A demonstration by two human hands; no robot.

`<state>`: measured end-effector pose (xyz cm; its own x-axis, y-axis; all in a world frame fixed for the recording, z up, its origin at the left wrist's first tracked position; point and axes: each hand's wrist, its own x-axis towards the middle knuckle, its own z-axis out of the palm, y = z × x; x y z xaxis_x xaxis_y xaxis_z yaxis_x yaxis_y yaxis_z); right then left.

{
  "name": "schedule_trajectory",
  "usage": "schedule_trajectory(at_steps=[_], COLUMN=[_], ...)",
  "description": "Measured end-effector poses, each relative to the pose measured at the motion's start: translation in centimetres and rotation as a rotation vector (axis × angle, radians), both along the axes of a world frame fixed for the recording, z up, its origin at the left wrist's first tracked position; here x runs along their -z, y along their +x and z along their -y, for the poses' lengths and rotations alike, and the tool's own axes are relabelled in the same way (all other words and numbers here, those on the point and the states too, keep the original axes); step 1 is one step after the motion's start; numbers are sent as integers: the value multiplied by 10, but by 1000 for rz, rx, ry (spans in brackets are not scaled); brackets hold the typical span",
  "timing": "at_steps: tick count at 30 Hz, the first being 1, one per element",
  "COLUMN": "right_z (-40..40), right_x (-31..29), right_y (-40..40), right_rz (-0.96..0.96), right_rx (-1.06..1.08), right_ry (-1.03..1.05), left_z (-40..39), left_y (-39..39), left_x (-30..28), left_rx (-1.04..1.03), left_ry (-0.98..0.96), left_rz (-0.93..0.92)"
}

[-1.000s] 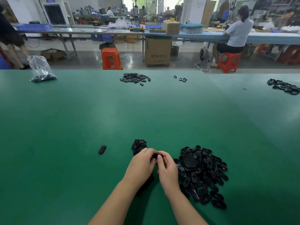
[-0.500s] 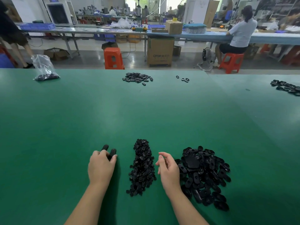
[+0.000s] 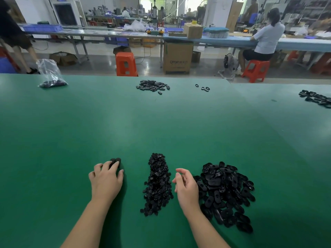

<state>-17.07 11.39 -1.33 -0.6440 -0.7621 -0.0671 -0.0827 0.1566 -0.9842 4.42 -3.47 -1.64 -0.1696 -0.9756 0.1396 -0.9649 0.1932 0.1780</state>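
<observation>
The table point(image 3: 161, 122) is covered with a smooth, matte green mat that runs across the whole working area.

On the right of the near edge lies a heap of oval shells point(image 3: 227, 194): flat, glossy black plastic parts with rounded ends, most with a hole in the face, stacked loosely on one another.

In the centre lies a strip of small inserts point(image 3: 158, 183): black, irregular and finer in grain than the shells, forming a narrow band that runs away from the person.

The right hand point(image 3: 186, 187) hovers between the two heaps, palm turned inward. Its grip is slack: the fingers are loosely curled, thumb and forefinger are apart, and no part is visible in them.

The left hand point(image 3: 105, 181) lies palm down, left of the small inserts and well apart from them. Its grip is wide: the fingers are spread and the fingertips rest on the two closed capsules point(image 3: 116, 160).

The capsules are smooth, black and pill-shaped. They lie side by side, touching, flat on the mat just beyond the left knuckles.

At the far edge there are a clear plastic bag point(image 3: 51, 74) of dark parts and a further scatter of black parts point(image 3: 152, 85).
</observation>
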Motion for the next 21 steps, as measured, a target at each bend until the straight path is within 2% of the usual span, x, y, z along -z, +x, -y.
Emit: schedule_trajectory(at_steps=[4,9,13,15,21], right_z=[0,2,3,3,4], right_x=[0,2,4,5,6], right_y=[1,1,1,3,5], right_rz=[-20,-40,-84,-118,-212], right_rx=[-2,1,-4,-17,-36], right_ry=[2,13,43,59,109], left_z=[2,-10,-20,-25,-27], left_y=[4,-7,-27,-34,-33], left_x=[-1,-2,-4,-3,3], left_rx=[-80,68,147,201,238], left_ry=[25,-127,112,191,219], left_rz=[14,-217,-382,-373,-319])
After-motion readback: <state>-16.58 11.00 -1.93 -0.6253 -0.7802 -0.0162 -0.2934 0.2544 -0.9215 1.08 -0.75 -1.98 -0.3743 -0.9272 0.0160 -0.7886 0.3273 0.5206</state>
